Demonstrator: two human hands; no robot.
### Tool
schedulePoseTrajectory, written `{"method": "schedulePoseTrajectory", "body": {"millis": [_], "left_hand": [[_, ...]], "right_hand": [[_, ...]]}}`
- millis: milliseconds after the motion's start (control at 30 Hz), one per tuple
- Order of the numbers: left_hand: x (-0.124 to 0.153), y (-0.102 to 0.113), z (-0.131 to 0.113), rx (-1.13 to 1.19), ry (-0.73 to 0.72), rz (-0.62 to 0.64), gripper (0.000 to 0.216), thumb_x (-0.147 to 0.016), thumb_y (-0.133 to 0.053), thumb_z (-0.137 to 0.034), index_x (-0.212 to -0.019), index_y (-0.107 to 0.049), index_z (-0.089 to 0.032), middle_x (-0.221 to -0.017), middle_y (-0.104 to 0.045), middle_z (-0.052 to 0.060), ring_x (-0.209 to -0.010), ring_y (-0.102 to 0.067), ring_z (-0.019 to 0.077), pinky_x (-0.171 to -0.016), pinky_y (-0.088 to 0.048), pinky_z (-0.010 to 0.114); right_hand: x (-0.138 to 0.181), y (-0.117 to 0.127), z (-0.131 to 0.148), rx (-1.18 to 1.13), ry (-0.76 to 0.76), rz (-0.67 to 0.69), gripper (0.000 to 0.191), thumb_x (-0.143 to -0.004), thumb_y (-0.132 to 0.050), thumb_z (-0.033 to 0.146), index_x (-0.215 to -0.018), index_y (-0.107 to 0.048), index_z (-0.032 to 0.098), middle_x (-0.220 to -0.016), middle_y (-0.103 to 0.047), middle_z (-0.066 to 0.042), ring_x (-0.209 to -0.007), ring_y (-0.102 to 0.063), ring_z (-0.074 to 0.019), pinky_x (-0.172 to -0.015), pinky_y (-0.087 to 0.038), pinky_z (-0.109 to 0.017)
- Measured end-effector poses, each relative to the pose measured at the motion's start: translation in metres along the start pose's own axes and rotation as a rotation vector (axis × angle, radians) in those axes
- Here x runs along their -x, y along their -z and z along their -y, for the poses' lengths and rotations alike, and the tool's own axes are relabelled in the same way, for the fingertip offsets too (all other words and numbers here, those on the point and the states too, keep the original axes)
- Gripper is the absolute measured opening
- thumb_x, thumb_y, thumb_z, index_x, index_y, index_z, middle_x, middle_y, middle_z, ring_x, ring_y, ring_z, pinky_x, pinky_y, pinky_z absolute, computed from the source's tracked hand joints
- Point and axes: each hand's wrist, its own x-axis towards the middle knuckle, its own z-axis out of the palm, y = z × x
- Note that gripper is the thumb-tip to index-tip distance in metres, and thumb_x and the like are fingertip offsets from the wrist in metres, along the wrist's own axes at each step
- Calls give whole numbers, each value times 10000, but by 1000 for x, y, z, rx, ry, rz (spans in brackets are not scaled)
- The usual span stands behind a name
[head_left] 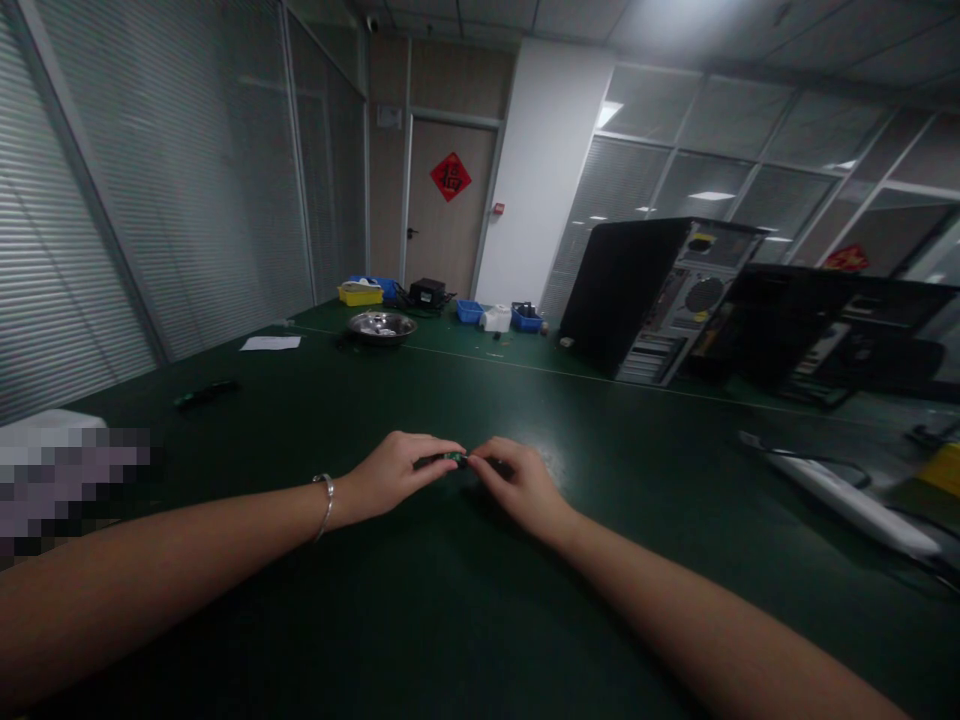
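A small green circuit board (454, 457) is pinched between the thumb and fingers of my left hand (401, 470), just above the green table (352, 620). A silver bracelet (325, 505) circles my left wrist. From the other side, my right hand (525, 485) meets the board's right end, thumb and fingertips pressed together. Something tiny and light shows at those fingertips, too small to name. Both hands' fingertips nearly touch, and the fingers cover part of the board.
Dark green pieces (206, 394) lie at the left, near a paper sheet (270, 343). A metal bowl (381, 328), yellow bin (360, 294) and blue bins (470, 311) stand at the back. Rightward are a computer tower (660, 300) and a white power strip (855, 500) with cables.
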Motion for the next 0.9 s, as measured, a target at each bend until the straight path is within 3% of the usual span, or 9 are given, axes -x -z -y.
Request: {"method": "schedulePoseTrajectory", "body": {"millis": [267,500,900], "left_hand": [[-2,-1,-2,116,88,-33,284,-894,-516,-309,-1126,-646,-212,-1094,-688,58,-970,-630,210,-836,-469,304],[-4,-5,2,341,179,12,221,-895,-508,-280,-1084,-560,-178,-963,-651,48,-831,-625,169,-758,-488,291],[-6,-4,9,59,28,137,244,-944,-416,-242,-1023,-645,-225,-973,-613,38,-955,-547,193,-852,-430,314]], "right_hand": [[0,-1,2,0,-50,-41,204,-915,-493,291,-905,-674,197,-841,-669,-31,-775,-604,-156,-687,-450,-261],[0,-2,-1,-1,-94,-90,219,-917,-483,305,-876,-668,195,-848,-675,-32,-764,-602,-158,-658,-438,-255],[1,-3,-2,14,-97,-72,222,-918,-482,317,-887,-671,204,-848,-673,-22,-772,-604,-155,-673,-437,-257]]}}
